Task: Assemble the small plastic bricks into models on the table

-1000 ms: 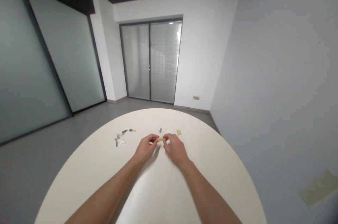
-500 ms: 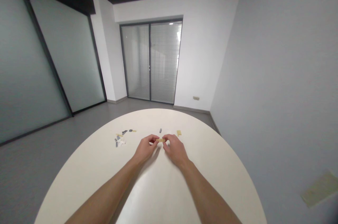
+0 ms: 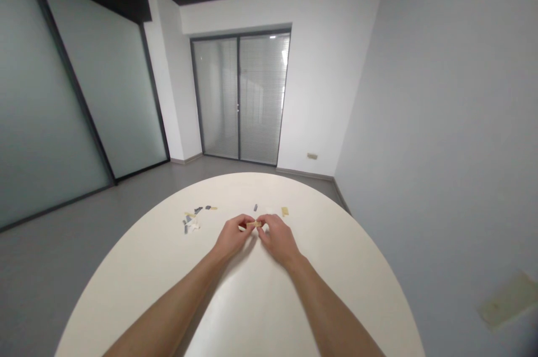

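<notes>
Between my two hands is a small tan bar-shaped piece (image 3: 254, 224), too small to tell its exact kind. My left hand (image 3: 232, 235) pinches its left end between thumb and fingers. At the right end, the thumb and fingertips of my right hand (image 3: 277, 236) close on the same piece, partly covering it. Just beyond the hands lies a small grey piece (image 3: 255, 208) on the table. A flat yellow piece (image 3: 284, 211) rests past my right hand.
The round white table (image 3: 138, 284) has a curved edge all round. Left of my hands lie several small grey pieces (image 3: 185, 227), a white piece (image 3: 194, 226), dark pieces (image 3: 198, 210) and a dark piece with a yellow strip (image 3: 214, 208). A grey wall (image 3: 441, 149) stands at the right.
My right hand has shifted slightly left along the tan piece, toward the left fingertips. My left hand stays nearly in place, and the loose pieces have not moved.
</notes>
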Motion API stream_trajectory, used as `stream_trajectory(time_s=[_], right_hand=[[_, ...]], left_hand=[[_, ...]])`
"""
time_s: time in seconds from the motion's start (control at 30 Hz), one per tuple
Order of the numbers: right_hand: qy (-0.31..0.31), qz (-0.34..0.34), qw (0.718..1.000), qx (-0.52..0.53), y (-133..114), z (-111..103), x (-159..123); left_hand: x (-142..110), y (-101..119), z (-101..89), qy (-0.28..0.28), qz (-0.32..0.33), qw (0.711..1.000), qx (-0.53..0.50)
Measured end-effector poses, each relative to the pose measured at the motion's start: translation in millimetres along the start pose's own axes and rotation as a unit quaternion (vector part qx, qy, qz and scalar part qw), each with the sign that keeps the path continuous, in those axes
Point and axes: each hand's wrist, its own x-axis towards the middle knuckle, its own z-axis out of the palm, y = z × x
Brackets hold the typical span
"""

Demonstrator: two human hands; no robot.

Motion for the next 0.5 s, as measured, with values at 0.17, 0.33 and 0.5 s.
stream_trajectory(time_s=[0.17, 0.33, 0.5], right_hand=[[-0.004, 0.001, 1.0, -0.003, -1.2, -1.1, 0.2], [-0.007, 0.001, 1.0, -0.005, -1.9, -1.2, 0.4], [-0.005, 0.002, 1.0, -0.009, -3.4, -2.1, 0.4]], left_hand=[[-0.3, 1.0, -0.6, -0.003, -0.005, 1.0, -0.011], [0.2, 0.0, -0.9, 0.001, -0.009, 1.0, -0.01], [0.3, 2.6, -1.6, 0.002, -0.014, 1.0, -0.01]])
